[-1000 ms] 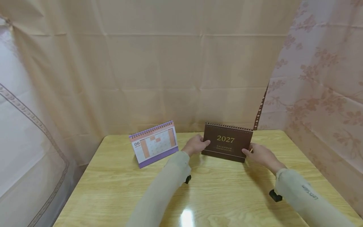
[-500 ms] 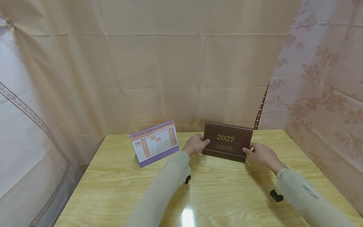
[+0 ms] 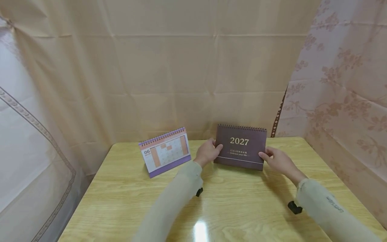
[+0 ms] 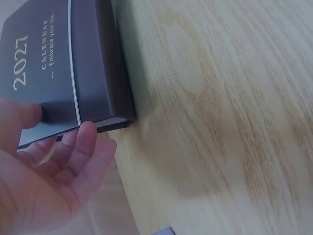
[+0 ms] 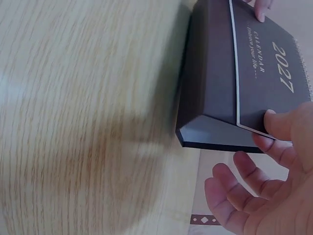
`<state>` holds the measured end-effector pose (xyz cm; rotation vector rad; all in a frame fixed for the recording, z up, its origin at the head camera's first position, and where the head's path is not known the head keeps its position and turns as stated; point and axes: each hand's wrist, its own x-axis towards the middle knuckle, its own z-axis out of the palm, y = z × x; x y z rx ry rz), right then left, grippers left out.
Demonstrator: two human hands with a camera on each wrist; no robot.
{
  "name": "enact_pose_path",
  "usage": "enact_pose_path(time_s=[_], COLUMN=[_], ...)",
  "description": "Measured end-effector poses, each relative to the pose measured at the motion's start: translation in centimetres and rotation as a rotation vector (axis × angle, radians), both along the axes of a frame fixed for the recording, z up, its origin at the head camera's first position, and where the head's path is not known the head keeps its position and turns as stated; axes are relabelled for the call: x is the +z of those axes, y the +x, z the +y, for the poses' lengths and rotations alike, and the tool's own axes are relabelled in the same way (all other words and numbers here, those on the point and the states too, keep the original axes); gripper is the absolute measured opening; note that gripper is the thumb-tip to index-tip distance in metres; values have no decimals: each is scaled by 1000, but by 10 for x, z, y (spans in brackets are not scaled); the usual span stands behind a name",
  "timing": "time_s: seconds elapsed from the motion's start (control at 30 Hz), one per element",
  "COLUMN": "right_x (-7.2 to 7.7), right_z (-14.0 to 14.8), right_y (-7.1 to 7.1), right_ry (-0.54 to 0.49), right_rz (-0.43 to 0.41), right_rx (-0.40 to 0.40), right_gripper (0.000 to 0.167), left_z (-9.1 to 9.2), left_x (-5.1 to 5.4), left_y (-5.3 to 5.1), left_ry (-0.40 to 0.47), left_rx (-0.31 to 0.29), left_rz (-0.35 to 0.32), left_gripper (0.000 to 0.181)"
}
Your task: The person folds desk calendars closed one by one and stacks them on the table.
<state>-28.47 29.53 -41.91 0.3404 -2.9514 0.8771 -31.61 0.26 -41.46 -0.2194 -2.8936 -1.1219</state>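
A dark brown desk calendar (image 3: 240, 148) marked 2027 is held between both hands near the back of the table. My left hand (image 3: 208, 152) pinches its left side, thumb on the front cover and fingers at the edge and behind. On the opposite side my right hand (image 3: 279, 163) grips the calendar the same way; in the right wrist view the thumb (image 5: 279, 125) presses the cover while several fingers curl below the side. To the left, apart from both hands, a purple and orange desk calendar (image 3: 165, 153) showing 06 stands at an angle.
The wood-grain table (image 3: 242, 208) reaches back to a beige curtain (image 3: 169, 84). A flowered cloth (image 3: 347, 101) hangs along the right side, and a pale curtain (image 3: 36, 168) with a patterned band hangs at the left.
Both hands have raised the brown calendar slightly and turned it to face more squarely forward; its top edge is higher and more level. The purple calendar stays put.
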Motion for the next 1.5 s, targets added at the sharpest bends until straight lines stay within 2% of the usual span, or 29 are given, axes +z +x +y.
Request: enact_pose_path(time_s=[0.27, 0.5, 0.7, 0.9, 1.0, 1.13, 1.27, 1.37, 1.5], right_x=[8, 19, 23, 29, 32, 35, 39, 40, 37], right_z=[0, -4, -12, -19, -23, -31, -40, -48, -58], right_y=[5, 10, 16, 25, 29, 35, 41, 43, 47], right_ry=[-57, -116, -299, -441, -474, -515, -566, -574, -540], right_rz=[-59, -96, -261, -370, -400, -438, -476, -476, -435], right_rx=[-21, 11, 51, 96, 126, 171, 186, 181, 171], right_gripper=[43, 43, 41, 37, 36, 35, 37, 40, 42], left_z=[-2, -13, -30, -44, -48, -53, -59, -65, -75], left_x=[5, 14, 15, 12, 12, 12, 11, 10, 10], left_y=[5, 14, 30, 51, 59, 69, 79, 87, 98], left_ry=[-67, -11, 88, 111, 162, 245, 264, 289, 363], left_rx=[-23, -59, -112, -138, -123, -132, -134, -130, -149], left_rz=[48, 34, 55, 99, 95, 80, 49, 27, 38], left_gripper=[32, 39, 44, 56, 61, 61, 65, 67, 65])
